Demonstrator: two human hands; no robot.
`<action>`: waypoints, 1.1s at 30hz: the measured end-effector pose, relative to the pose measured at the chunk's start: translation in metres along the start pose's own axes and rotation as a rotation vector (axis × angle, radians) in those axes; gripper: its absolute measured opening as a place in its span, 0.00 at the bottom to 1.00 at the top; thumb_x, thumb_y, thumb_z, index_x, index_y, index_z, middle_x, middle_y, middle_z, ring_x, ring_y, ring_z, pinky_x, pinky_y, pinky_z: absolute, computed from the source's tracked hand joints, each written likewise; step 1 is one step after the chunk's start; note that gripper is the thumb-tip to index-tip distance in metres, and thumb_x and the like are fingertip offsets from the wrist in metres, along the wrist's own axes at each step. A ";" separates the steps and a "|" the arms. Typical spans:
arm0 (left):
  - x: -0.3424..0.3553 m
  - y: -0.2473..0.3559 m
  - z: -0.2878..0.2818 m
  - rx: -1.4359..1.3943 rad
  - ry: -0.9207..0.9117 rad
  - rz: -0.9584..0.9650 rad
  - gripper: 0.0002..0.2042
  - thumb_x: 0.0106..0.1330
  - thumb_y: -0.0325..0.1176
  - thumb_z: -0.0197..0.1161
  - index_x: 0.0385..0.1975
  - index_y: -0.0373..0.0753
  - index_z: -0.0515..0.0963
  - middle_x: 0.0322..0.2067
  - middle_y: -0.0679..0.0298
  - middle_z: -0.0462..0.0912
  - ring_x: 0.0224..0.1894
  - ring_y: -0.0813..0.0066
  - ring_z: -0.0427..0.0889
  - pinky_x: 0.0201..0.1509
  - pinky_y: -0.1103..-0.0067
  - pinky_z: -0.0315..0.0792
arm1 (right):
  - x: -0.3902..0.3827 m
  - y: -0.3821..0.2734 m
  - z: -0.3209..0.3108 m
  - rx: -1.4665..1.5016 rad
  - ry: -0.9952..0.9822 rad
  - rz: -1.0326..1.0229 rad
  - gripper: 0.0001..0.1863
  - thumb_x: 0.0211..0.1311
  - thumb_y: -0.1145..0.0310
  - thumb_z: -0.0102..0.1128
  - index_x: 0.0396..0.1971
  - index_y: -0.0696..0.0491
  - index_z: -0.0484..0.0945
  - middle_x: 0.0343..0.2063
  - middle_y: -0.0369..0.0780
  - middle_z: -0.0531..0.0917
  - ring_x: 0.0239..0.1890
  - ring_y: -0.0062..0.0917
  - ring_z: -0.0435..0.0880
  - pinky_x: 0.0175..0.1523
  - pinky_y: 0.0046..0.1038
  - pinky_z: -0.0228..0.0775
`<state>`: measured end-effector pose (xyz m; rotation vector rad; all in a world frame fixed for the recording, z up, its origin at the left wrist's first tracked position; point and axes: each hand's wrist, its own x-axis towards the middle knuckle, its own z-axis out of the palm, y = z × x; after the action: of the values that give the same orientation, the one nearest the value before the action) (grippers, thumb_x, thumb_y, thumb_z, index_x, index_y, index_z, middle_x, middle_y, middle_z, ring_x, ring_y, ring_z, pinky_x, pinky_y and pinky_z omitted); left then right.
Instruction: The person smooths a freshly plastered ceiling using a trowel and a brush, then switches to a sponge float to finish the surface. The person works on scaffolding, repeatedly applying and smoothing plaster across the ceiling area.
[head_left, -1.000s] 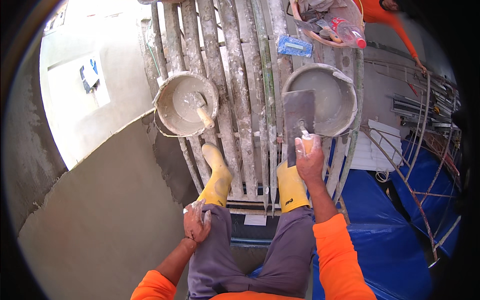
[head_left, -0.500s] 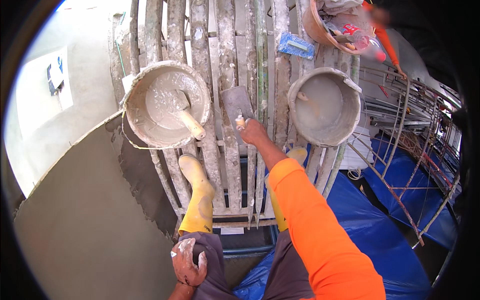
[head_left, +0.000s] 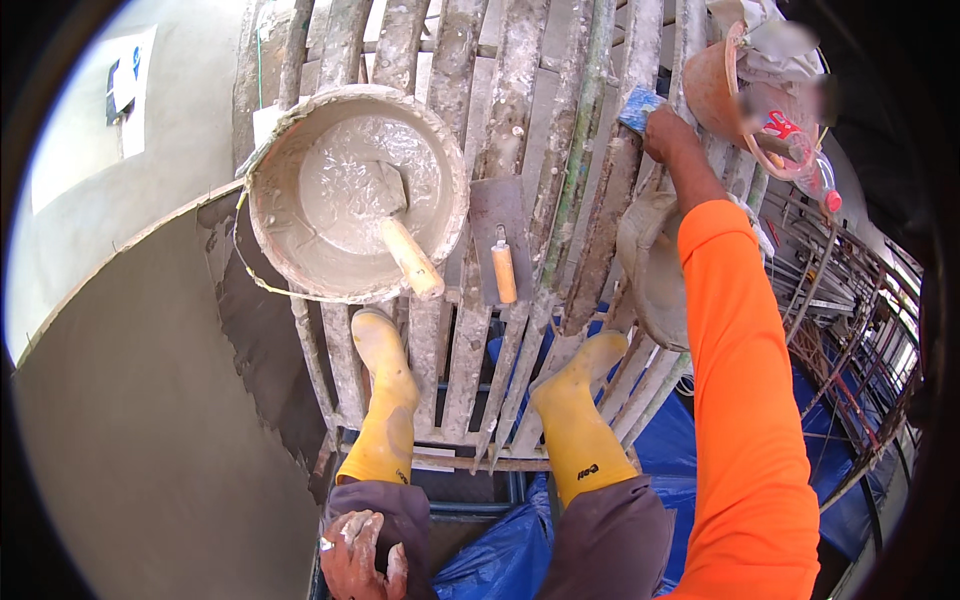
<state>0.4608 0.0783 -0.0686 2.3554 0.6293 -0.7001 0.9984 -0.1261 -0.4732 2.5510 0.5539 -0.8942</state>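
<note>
My right hand is closed at the blue hand float on the planks, covering its handle. My left hand, smeared with mortar, rests over my left knee with its thumb apart and nothing in it. A steel plastering trowel with a wooden handle lies flat on the planks between two buckets. In the left bucket, a smaller wooden-handled trowel stands in wet grey mortar. The right bucket, holding greyish liquid, is partly hidden by my right sleeve.
An orange-brown bucket with a plastic bottle and cloth stands at the far right. Gaps run between the platform planks. A partly plastered wall borders the left; metal scaffold frames and blue sheeting lie to the right, lower down.
My right hand has let go of the steel trowel, leaving it on the planks, and reached forward and right to the blue float. The view has shifted; my left hand stays at the knee.
</note>
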 end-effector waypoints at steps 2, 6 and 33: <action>-0.002 0.001 0.000 -0.024 0.006 -0.001 0.22 0.54 0.29 0.67 0.51 0.31 0.79 0.45 0.47 0.81 0.49 0.43 0.80 0.56 0.55 0.72 | -0.018 -0.003 -0.011 0.266 0.211 -0.009 0.18 0.68 0.69 0.57 0.54 0.54 0.83 0.55 0.47 0.85 0.54 0.45 0.86 0.58 0.45 0.77; -0.014 -0.009 0.005 -0.060 0.025 -0.013 0.22 0.56 0.31 0.67 0.50 0.29 0.80 0.45 0.44 0.82 0.49 0.41 0.80 0.55 0.56 0.74 | -0.090 -0.030 -0.045 1.838 -0.037 -0.058 0.18 0.67 0.69 0.65 0.54 0.55 0.79 0.45 0.43 0.87 0.47 0.32 0.89 0.49 0.36 0.82; -0.096 0.080 -0.248 -1.685 -0.189 -0.198 0.13 0.77 0.36 0.61 0.52 0.35 0.76 0.42 0.63 0.84 0.43 0.76 0.84 0.49 0.77 0.79 | -0.693 -0.119 -0.291 2.689 -1.450 -0.144 0.24 0.75 0.60 0.57 0.64 0.56 0.73 0.56 0.43 0.84 0.54 0.31 0.87 0.57 0.36 0.83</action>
<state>0.5156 0.1575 0.1916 0.6706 0.8513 -0.2041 0.5887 -0.0524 0.1641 -0.0985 0.7065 1.3865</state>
